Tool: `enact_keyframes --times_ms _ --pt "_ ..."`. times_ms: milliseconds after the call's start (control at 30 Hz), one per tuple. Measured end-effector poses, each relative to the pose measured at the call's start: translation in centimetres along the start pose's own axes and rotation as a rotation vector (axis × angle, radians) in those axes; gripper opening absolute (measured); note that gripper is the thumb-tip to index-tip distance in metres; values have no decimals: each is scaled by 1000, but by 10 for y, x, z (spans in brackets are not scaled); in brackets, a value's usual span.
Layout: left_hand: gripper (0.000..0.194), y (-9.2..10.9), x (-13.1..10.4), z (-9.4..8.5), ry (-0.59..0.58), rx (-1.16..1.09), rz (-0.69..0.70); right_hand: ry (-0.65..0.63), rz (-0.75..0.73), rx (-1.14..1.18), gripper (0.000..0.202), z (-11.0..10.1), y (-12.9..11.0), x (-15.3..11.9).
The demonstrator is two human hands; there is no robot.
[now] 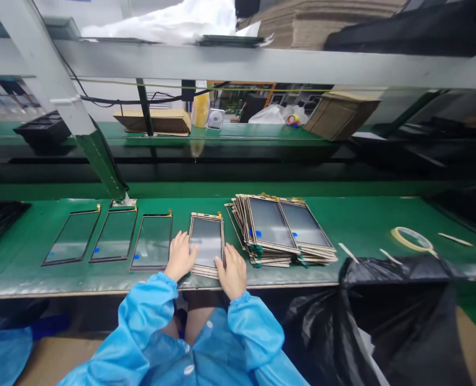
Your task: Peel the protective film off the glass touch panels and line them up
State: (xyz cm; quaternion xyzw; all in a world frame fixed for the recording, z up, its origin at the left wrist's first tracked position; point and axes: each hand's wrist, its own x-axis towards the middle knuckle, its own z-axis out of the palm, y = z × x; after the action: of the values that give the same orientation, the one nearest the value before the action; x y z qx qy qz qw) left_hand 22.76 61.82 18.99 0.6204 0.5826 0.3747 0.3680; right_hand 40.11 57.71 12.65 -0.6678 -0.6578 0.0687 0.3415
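Note:
A small stack of framed glass touch-screen panels [207,241] lies on the green bench in front of me, an orange connector tab at its top right corner. My left hand [180,256] rests along the stack's left edge, its thumb over the top panel. Along the right edge, my right hand [233,269] grips the stack the same way. Three single glass panels lie in a row to the left: a near one [153,241], a middle one [114,235] and a far one [72,237]. Right of my hands stands a taller, fanned pile of similar panels [272,222].
A tape roll [396,236] and thin pale strips [455,239] lie on the right of the bench [366,220]. A black plastic bag [402,316] hangs at its front edge. A slanted post [101,161] rises at left. Cardboard boxes [340,115] stand on the shelf behind.

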Motion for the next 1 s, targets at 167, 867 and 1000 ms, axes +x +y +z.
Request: enact_keyframes --times_ms 167,867,1000 --pt "37 10 6 -5 -11 -300 -107 -36 -1 46 49 -2 0 4" --pt "37 37 -86 -95 -540 -677 -464 -678 518 1305 66 -73 -49 43" --pt "37 41 -95 -101 -517 -669 -468 -582 349 1100 63 -80 -58 36"
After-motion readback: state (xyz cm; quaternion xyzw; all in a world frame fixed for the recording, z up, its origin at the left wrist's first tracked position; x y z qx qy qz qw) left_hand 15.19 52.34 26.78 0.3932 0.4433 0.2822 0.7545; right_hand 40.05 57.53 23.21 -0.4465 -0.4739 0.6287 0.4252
